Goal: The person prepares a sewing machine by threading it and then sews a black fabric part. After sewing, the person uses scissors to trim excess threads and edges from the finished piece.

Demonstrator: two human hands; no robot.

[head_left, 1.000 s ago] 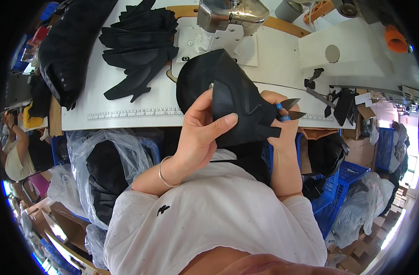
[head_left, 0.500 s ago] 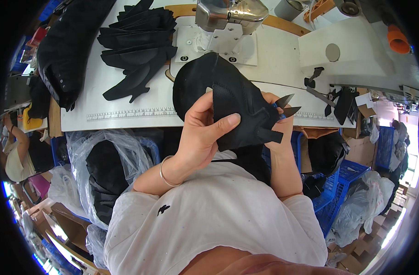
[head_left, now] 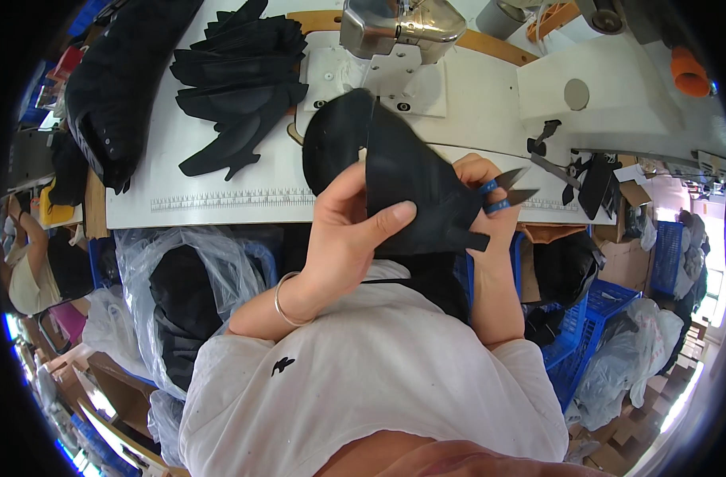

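My left hand (head_left: 348, 226) grips a black shoe upper (head_left: 426, 159), thumb lying on the near face and the other fingers behind it. The upper is held up over the table's front edge, its rounded part at the upper left and a narrow strap-like end at the lower right. My right hand (head_left: 494, 226) is at that right end, partly covered by the upper. Small scissors (head_left: 509, 179) with blue handles are tucked in its fingers, blades apart and pointing right, away from the upper. Whether its fingertips also pinch the upper is hidden.
Beyond the upper stands a sewing machine's metal head (head_left: 402, 32). A stack of black cut pieces (head_left: 240, 95) lies on the white table (head_left: 474, 87), beside a long black bundle (head_left: 112, 87). A ruler strip (head_left: 228, 200) runs along the front edge. Below are plastic bags (head_left: 132, 254) and blue crates (head_left: 573, 334).
The upper has turned slightly in my hands, its strap-like end staying at the right. My right fingers and the scissors have shifted, so more of the blue handles shows.
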